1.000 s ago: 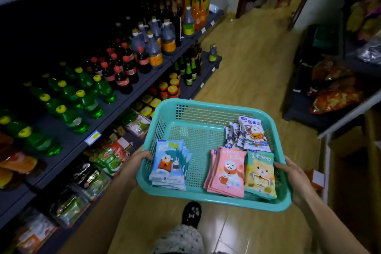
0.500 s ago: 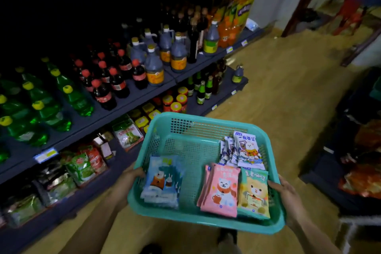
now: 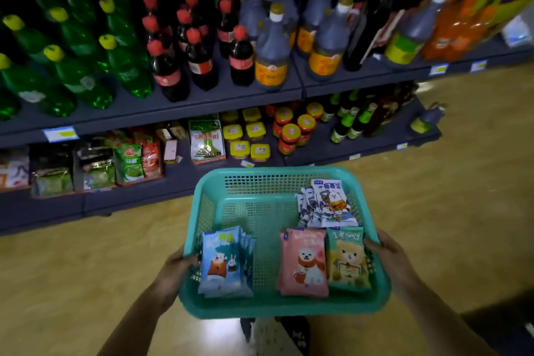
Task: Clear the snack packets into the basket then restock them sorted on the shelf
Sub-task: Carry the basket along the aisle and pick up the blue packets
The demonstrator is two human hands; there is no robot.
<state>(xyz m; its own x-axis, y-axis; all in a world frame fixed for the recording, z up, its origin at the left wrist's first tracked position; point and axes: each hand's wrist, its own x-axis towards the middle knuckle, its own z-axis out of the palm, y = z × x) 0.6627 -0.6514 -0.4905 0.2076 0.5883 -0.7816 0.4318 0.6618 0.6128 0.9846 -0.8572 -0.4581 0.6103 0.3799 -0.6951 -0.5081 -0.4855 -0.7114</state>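
Partly hidden: fingertips of left hand (image 3: 176,269) and right hand (image 3: 390,260), tucked behind the basket (image 3: 271,173) walls.
Grip: each hand curled round one side rim.
Snack packets (image 3: 304,263): four stacks inside the basket.
Shelf (image 3: 202,101): beyond, bottles (image 3: 271,46) blurred.

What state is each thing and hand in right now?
basket, held up by both side rims.
blue packets, stacked flat, near left of basket.
pink packets, stacked flat, near right.
green packet, flat, right of the pink packets.
white packets, fanned pile, far right corner.
left hand, grips the left rim.
right hand, grips the right rim.
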